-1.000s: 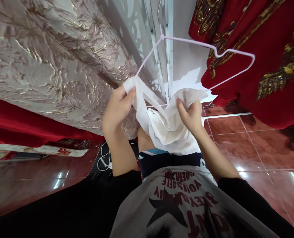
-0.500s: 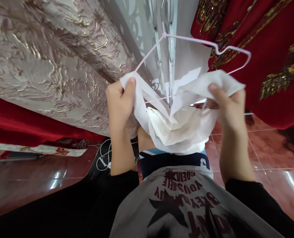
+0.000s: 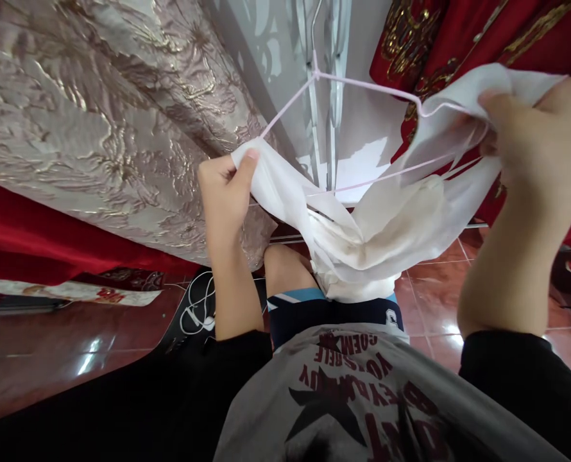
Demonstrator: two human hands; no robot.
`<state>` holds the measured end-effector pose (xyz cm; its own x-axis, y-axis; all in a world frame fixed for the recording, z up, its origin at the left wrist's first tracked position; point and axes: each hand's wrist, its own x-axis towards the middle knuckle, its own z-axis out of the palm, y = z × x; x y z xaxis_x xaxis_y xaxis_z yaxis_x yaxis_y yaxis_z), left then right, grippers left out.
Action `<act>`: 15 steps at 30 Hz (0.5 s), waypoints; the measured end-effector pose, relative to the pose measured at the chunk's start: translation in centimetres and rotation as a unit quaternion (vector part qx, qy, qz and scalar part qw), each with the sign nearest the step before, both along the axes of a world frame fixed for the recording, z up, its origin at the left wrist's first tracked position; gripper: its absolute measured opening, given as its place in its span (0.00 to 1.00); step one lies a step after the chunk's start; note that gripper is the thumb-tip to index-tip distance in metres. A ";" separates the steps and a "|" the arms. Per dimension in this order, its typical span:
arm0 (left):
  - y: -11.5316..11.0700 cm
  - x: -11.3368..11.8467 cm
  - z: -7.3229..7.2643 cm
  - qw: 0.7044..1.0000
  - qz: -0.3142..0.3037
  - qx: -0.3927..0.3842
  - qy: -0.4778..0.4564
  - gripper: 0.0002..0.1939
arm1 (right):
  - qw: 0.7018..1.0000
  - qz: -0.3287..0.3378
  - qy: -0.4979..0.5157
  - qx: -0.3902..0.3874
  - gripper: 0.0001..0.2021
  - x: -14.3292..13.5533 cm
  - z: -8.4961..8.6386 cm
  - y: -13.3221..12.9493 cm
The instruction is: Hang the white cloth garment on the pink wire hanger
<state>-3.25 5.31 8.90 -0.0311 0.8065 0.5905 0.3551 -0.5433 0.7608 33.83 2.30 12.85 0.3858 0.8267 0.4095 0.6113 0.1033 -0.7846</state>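
A pale pink clothes hanger (image 3: 367, 83) hangs by its hook in the upper middle. Its left arm runs into a thin white garment (image 3: 401, 224), which sags in folds above my knees. My left hand (image 3: 228, 192) pinches the garment's left shoulder, with the hanger's left end under the cloth. Out at the right, my right hand (image 3: 538, 141) grips the garment's other shoulder and holds it stretched past the notch of the hanger. The hanger's right end lies inside the cloth's opening, close to my right fingers, which are partly hidden.
A pinkish patterned curtain-like fabric (image 3: 122, 128) fills the left. Red cloth with gold sequins (image 3: 405, 51) hangs at the right. Behind the hanger stand metal bars (image 3: 336, 96). A white cable (image 3: 196, 314) lies at lower left, above a red tiled floor (image 3: 430, 289).
My right hand has moved right and up, pulling the garment's right shoulder out over the hanger's right end. My left hand has stayed nearly in place on the left shoulder.
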 end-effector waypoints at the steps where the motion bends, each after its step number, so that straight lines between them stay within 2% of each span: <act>1: 0.0 -0.1 0.0 1.000 0.006 0.006 0.006 0.31 | 0.999 -0.016 -0.038 -0.015 0.22 -1.1 1.1 -0.6; 3: -0.1 -0.3 0.2 1.000 0.018 0.009 0.016 0.31 | 0.992 -0.043 -0.108 -0.046 0.22 -2.8 2.7 -1.8; 6: -0.1 -0.3 0.3 0.999 0.024 0.008 0.024 0.30 | 0.984 -0.049 -0.150 -0.076 0.17 -4.6 3.7 -2.6; 9: 0.0 0.1 0.0 0.999 0.035 -0.004 0.031 0.28 | 0.987 0.015 -0.138 -0.082 0.14 -6.4 3.5 -2.3; 12: 0.2 0.5 -0.3 0.997 0.059 -0.023 0.043 0.27 | 0.971 0.030 -0.211 -0.104 0.23 -8.4 3.1 -1.8; 15: 0.7 0.3 -0.3 0.995 0.080 -0.021 0.050 0.27 | 0.933 0.026 -0.313 -0.177 0.30 -9.2 3.6 -1.6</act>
